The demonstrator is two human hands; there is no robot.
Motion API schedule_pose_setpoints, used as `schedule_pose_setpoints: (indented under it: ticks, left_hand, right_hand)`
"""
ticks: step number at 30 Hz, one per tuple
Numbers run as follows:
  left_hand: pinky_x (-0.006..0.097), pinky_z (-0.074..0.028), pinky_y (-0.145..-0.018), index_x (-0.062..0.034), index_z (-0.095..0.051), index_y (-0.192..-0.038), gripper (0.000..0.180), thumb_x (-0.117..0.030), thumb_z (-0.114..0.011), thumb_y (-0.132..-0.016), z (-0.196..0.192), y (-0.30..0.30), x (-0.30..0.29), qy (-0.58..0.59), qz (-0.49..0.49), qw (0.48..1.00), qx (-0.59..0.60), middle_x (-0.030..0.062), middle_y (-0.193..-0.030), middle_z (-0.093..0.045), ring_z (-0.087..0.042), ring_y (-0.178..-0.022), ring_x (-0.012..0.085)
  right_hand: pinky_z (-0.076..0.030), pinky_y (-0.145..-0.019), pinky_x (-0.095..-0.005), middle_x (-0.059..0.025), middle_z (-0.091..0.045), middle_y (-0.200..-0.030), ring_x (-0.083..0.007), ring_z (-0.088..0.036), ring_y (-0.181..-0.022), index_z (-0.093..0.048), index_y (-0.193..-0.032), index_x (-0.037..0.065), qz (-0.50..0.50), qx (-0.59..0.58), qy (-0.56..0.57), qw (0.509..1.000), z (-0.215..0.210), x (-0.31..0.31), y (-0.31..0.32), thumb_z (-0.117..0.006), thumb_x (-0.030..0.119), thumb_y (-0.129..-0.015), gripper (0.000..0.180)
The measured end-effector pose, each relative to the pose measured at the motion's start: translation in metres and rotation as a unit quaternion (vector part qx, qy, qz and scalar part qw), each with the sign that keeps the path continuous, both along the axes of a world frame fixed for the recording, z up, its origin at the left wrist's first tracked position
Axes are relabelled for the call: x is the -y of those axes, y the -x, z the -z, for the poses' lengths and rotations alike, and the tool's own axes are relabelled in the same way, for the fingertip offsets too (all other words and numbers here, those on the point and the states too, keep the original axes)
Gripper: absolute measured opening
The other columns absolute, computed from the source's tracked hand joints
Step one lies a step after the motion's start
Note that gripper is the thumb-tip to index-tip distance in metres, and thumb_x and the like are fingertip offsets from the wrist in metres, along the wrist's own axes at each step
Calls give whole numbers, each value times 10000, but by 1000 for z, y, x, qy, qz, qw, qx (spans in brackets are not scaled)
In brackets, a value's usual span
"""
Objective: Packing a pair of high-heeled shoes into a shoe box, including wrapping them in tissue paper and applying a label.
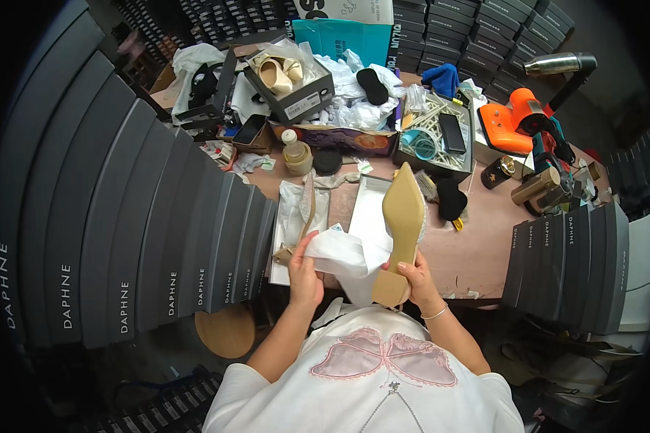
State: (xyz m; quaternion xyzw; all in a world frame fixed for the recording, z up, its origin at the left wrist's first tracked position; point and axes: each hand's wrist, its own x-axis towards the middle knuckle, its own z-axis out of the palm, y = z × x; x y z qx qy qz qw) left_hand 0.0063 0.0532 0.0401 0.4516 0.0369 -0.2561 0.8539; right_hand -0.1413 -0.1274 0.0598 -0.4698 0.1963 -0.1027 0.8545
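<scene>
- One pointed shoe [404, 209], turned sole-out toward the camera, is held upright in the right hand [417, 281], toe up and away from the wearer, its fingers clamped around the heel end.
- The sole is smooth and tan, narrowing at the waist to a broad, squarish block heel; a pale, speckled strip of the upper shows along its right side.
- The left hand [307, 280] pinches a thin white sheet [345, 252], fingers together on its left end, the folds draping toward the shoe.
- A second shoe [308, 206] stands in a paper-lined open box [277, 274] just beyond the left hand; a white-lined tray [370, 209] lies behind the raised shoe.
- The pink surface [473, 252] offers its widest room right of the shoe, as far as the right-hand stack of dark boxes [574, 263]; its near edge runs close to the wearer's white top [383, 390].
- On the left, a tall row of dark boxes [144, 216] hems in the open box. Toward the back, a carton of white sticks [455, 170] and a black pad [451, 200] limit the space.
</scene>
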Motion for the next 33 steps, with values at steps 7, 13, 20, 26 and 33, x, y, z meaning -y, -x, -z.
schedule_pose_setpoints:
  ticks: [7,13,20,26,33]
  left_hand:
    - [271,-500,-683,39,-665,-925,121,-62,-622,-872,-58,-52,27,-184,44,954,234,70,-888,-677,-649,-786,164]
    - [284,-469,-632,27,-684,-878,143,-69,-728,-782,-56,-61,94,-305,27,810,501,113,-793,-669,-616,-701,151]
    - [206,-458,-654,19,-692,-927,106,-33,-690,-834,-43,-50,92,-161,100,945,267,8,-823,-666,-581,-748,59]
    - [280,-477,-651,10,-696,-939,146,-9,-676,-795,-33,-34,68,-308,36,808,501,101,-806,-675,-639,-721,184]
    - [260,-435,-593,-4,-693,-1030,236,14,-656,-798,-46,-7,53,-245,103,848,458,80,-755,-604,-572,-673,152]
  right_hand:
    - [-492,-908,-361,-125,-621,-1000,-295,-607,-1046,-417,-1249,28,1,91,-110,990,14,17,12,-559,184,-874,431]
    - [-477,-846,-316,-94,-616,-1009,-175,-596,-930,-432,-1275,12,-158,46,11,986,-72,49,63,-560,220,-896,450]
    - [-459,-788,-284,-57,-591,-940,-129,-568,-871,-464,-1183,23,-333,-34,130,933,-100,48,46,-524,242,-916,350]
    - [-465,-797,-301,-42,-606,-927,-127,-578,-867,-442,-1280,65,-285,-225,499,786,-28,43,27,-523,278,-912,433]
    - [-509,-728,-309,-49,-602,-980,-123,-588,-893,-479,-1293,69,-277,-86,3,957,-46,16,3,-525,285,-938,417]
